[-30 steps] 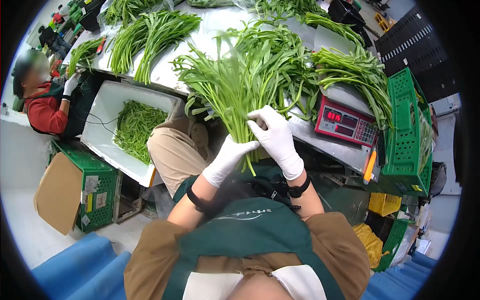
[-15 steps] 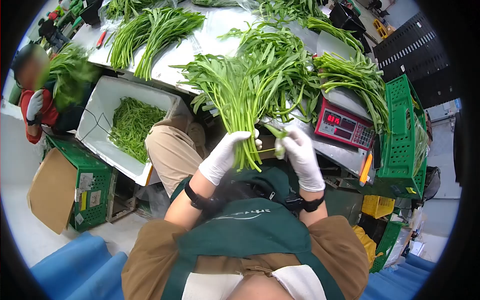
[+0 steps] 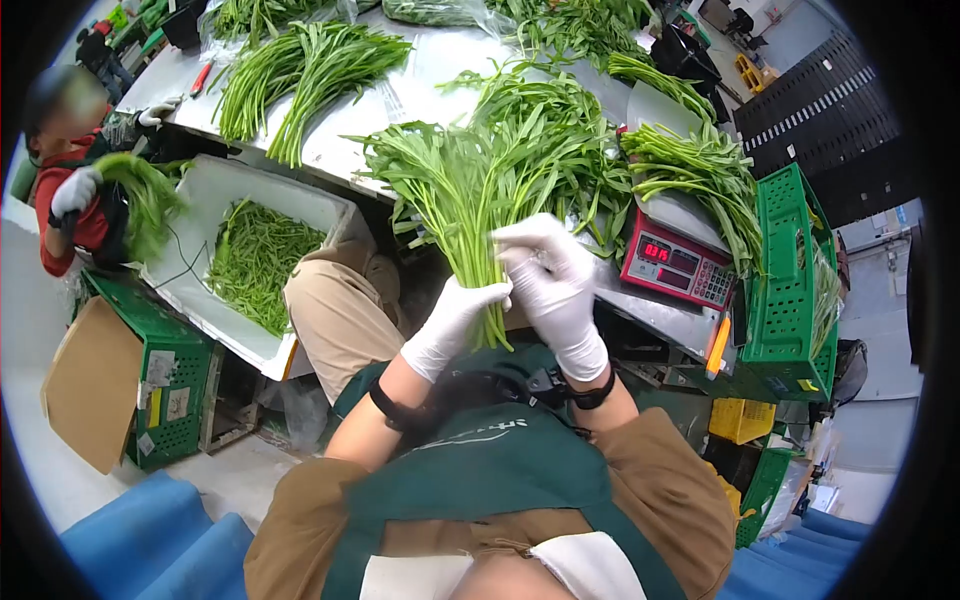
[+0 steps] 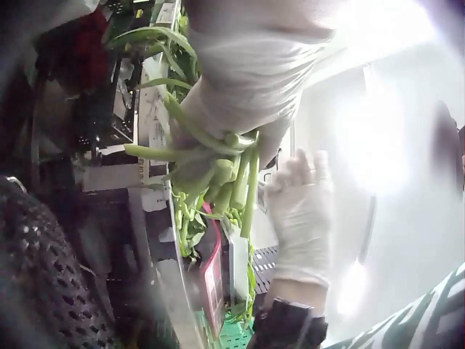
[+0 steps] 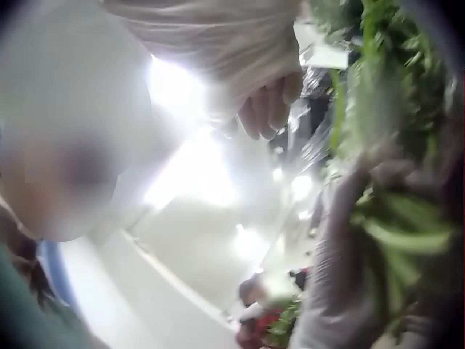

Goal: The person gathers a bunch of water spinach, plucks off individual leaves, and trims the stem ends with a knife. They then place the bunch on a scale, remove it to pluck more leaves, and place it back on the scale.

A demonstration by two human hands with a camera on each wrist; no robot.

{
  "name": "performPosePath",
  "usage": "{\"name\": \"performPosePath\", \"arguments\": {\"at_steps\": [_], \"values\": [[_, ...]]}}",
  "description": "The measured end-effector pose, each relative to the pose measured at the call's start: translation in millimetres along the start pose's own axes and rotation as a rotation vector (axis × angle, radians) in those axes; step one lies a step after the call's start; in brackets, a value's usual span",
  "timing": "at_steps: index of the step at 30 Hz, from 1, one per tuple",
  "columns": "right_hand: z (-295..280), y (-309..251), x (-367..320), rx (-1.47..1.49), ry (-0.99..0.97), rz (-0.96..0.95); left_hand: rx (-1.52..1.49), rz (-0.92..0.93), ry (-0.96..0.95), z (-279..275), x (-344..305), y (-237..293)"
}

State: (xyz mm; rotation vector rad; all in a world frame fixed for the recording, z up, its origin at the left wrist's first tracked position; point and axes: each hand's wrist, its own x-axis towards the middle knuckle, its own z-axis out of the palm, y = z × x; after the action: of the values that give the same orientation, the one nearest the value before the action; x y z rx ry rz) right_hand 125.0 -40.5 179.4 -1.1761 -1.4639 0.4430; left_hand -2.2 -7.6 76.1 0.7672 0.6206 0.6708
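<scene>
My gloved left hand (image 3: pixel 452 322) grips a bunch of water spinach (image 3: pixel 462 205) around its lower stalks, leaves fanning away from me. Cut stalk ends (image 4: pixel 234 190) poke out below that fist in the left wrist view. Beside the stalks on the right is my gloved right hand (image 3: pixel 555 290), its fingers loosely bent. Nothing shows between those fingers in the left wrist view, where the right hand (image 4: pixel 301 218) appears apart from the stalk ends. A loose heap of water spinach (image 3: pixel 560 125) lies on the table just beyond the bunch.
A red scale (image 3: pixel 675 265) reading 0.315 carries more greens (image 3: pixel 695 180). Right of it are an orange-handled tool (image 3: pixel 718 345) and a green crate (image 3: pixel 785 300). Left stands a white foam box (image 3: pixel 215 185) with green trimmings (image 3: pixel 262 265). Another person (image 3: pixel 85 185) holds greens beside it.
Half a second ago my right hand held a small leafy piece off to the right; now it is back by the bunch without it. The other person's greens have swung lower, toward the foam box.
</scene>
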Motion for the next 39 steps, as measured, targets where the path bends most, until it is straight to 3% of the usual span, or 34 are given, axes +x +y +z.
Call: {"name": "performPosePath", "arguments": {"at_steps": [1, 2, 4, 5, 7, 11, 14, 15, 19, 22, 24, 26, 28, 29, 31, 32, 34, 36, 38, 39], "values": [[-9, 9, -10, 0.070, 0.071, 0.236, 0.037, -0.062, -0.078, -12, 5, -6], [-15, 28, -22, 0.117, 0.079, 0.394, 0.035, -0.013, -0.062, -10, 2, -11], [-20, 48, -43, -0.226, -0.100, 0.424, 0.046, 0.089, -0.045, 1, 2, -15], [-19, 52, -49, -0.238, -0.099, 0.469, -0.068, 0.144, -0.052, 10, 2, -16], [-19, 56, -58, -0.204, -0.073, 0.509, -0.011, 0.096, -0.082, 7, 4, -21], [-29, 51, -54, -0.039, -0.240, 0.647, -0.047, 0.020, -0.114, 3, 4, -17], [-25, 37, -60, -0.106, -0.299, 0.582, -0.137, -0.008, -0.125, 3, 3, -6], [-25, 36, -64, -0.105, -0.301, 0.483, -0.163, -0.009, -0.138, 3, 2, -5], [-44, 25, -69, 0.001, -0.485, 0.461, -0.362, -0.109, -0.216, -2, 6, -9], [-63, 15, -72, -0.044, -0.263, 0.210, -0.285, -0.098, -0.180, 2, 6, 0], [-74, 3, -63, 0.050, 0.510, 0.004, -0.193, -0.075, -0.211, 1, 8, 2], [-112, -16, -38, 0.571, 0.746, -0.300, -0.145, -0.075, -0.198, 1, 5, -4], [-104, -35, -13, 0.551, 0.868, -0.379, -0.107, -0.086, -0.176, 5, 7, -6], [-79, -31, -9, 0.616, 0.707, -0.316, -0.156, -0.098, -0.185, 5, 6, -9], [-26, -35, 10, 0.203, -0.141, -0.063, -0.187, -0.092, -0.157, 8, 1, -14], [4, -41, 22, -0.113, -0.527, -0.059, -0.201, -0.089, -0.140, 7, -3, -16], [26, 6, 11, -0.255, -0.494, -0.314, -0.224, -0.079, -0.102, 1, -9, -15], [4, 18, 10, -0.373, -0.348, -0.249, -0.263, -0.045, -0.060, -5, -5, -12], [-13, 40, -2, -0.577, -0.388, -0.220, -0.245, -0.153, -0.245, -18, 1, -8], [-19, 45, -8, -0.572, -0.415, -0.261, -0.226, -0.125, -0.205, -17, 1, -10]]}}
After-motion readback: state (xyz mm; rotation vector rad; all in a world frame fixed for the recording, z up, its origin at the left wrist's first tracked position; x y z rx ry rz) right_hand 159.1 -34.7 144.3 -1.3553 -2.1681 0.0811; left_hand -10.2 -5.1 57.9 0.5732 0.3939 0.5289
